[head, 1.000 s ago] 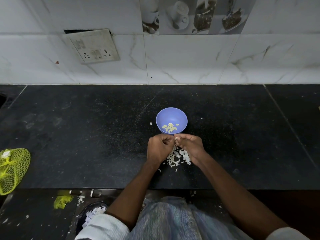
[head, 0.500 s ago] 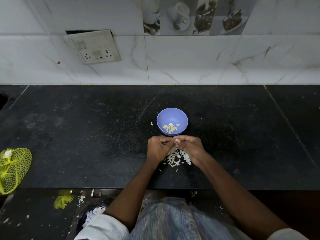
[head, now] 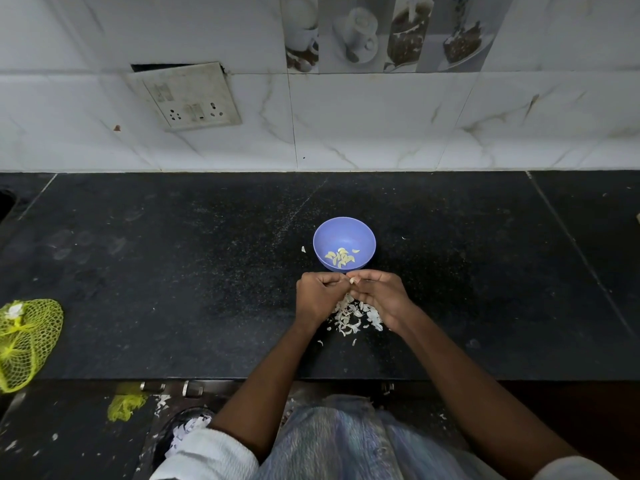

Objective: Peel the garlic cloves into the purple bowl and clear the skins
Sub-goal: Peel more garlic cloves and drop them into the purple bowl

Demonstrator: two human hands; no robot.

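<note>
As fingers curl, both hands pinch clove.

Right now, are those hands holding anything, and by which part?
A garlic clove, pinched between the fingertips of the left hand and right hand, just before the purple bowl. Which end each grip takes is too small to tell.

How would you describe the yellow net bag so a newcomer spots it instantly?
Start at the black stone counter below the white tiled wall, then follow its front edge to the far left of the view. The yellow mesh net bag lies there, part cut off by the frame. It is the only bright netted thing on the counter, far from the purple bowl.
</note>
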